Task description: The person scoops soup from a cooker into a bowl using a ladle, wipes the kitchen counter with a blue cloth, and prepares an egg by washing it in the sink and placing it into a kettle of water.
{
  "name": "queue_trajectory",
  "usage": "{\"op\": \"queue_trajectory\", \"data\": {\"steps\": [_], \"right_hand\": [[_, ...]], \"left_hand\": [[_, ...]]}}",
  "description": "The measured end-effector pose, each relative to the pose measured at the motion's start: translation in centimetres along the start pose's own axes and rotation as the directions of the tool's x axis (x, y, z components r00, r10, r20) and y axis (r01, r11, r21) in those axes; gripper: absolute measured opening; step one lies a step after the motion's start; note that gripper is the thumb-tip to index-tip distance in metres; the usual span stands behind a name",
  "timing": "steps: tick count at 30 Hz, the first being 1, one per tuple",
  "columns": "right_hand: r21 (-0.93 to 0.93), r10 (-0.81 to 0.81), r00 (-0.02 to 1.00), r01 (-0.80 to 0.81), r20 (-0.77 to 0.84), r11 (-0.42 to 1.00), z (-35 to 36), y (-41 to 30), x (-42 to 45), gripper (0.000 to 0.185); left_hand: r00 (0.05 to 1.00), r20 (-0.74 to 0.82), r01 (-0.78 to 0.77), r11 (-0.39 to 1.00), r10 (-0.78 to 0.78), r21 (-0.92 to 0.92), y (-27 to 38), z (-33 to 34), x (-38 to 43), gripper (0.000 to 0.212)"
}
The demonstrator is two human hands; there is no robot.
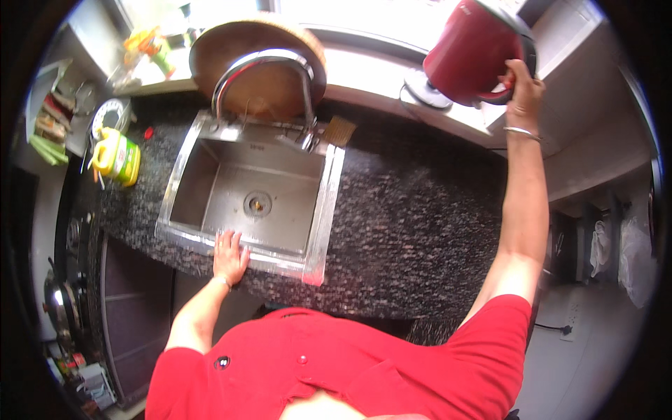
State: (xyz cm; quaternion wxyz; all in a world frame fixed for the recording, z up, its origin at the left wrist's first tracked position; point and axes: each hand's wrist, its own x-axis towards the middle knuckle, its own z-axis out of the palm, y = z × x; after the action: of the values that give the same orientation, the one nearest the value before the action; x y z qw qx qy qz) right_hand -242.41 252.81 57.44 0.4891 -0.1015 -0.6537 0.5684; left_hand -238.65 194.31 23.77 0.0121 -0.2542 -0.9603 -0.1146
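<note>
My right hand [522, 97] grips the black handle of a red electric kettle [467, 52], held tilted at the upper right. Just below and left of the kettle, its round base [428, 89] sits on the window ledge; whether the two touch is unclear. My left hand [230, 258] rests on the front rim of the stainless steel sink [262, 189], fingers slightly spread and holding nothing. A curved chrome faucet [310, 105] stands at the sink's back edge. The basin holds no dishes, and its drain strainer [257, 205] shows.
Behind the faucet leans a large round wooden board [257, 68]. A yellow detergent jug [118, 157] stands left of the sink on the speckled granite countertop [409, 226]. A brown scouring pad [339, 131] lies at the sink's back right corner. Hanging bags and a wall socket [569, 320] are at right.
</note>
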Motion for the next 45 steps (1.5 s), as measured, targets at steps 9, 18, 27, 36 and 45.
{"op": "queue_trajectory", "data": {"steps": [9,18,27,36,45], "right_hand": [[0.13,0.195,0.955,-0.227,0.223,0.965,-1.0,-3.4,-16.2,0.02],[0.123,0.43,0.854,-0.479,0.292,0.869,0.4,-1.7,-31.4,0.009],[0.058,0.511,0.8,-0.554,0.315,0.831,0.2,0.1,-37.5,0.005],[-0.101,0.501,0.756,-0.509,0.421,0.855,-1.6,0.0,-37.5,0.005],[-0.189,0.551,0.687,-0.532,0.473,0.826,-5.7,2.4,-37.5,0.009]], "left_hand": [[0.994,-0.106,-0.027,1.0,0.028,0.01,-1.0,0.8,-1.2,0.044],[0.989,-0.141,-0.029,0.999,0.033,0.027,-0.6,1.0,-1.1,0.045],[0.994,-0.102,-0.029,0.998,0.034,0.052,-0.9,1.3,-1.1,0.046],[0.997,-0.068,-0.036,0.997,0.042,0.075,-1.1,1.4,-0.9,0.047],[0.998,-0.05,-0.023,0.997,0.027,0.072,-0.7,1.4,-0.6,0.047]]}}
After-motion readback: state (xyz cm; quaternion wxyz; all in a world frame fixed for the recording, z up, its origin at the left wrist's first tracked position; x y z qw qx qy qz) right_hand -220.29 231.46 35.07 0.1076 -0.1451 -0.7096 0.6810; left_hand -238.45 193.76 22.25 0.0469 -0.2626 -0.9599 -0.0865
